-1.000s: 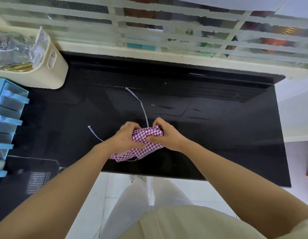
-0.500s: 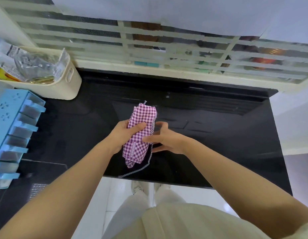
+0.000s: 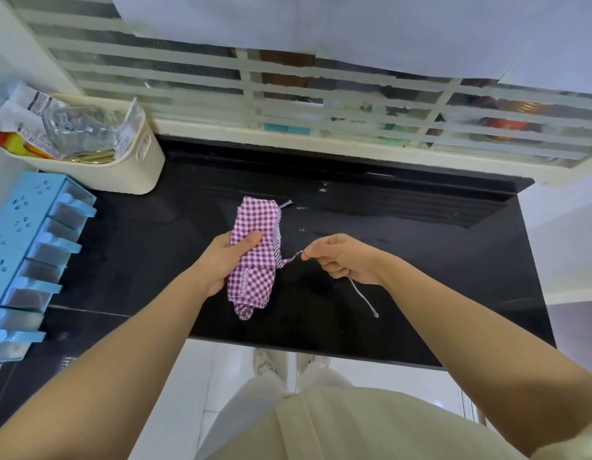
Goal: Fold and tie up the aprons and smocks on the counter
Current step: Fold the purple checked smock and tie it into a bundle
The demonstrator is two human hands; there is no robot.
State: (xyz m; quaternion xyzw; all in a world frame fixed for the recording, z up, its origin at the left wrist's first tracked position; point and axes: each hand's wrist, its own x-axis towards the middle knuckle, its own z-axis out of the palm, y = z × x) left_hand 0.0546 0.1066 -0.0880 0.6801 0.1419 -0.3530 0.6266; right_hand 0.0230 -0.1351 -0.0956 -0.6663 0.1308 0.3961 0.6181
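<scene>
The left grip (image 3: 218, 260) clasped the folded apron (image 3: 254, 283) around its middle, over the table (image 3: 420, 277). Just beside it, the right grip (image 3: 344, 258) pinched the apron's striped tie string (image 3: 364, 298). The cloth was purple-checked and narrow.

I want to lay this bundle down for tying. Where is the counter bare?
The black counter is bare right of the right hand, out to its edge, and between the checked bundle and the window sill. The left end is crowded by the cream basket and blue rack.
</scene>
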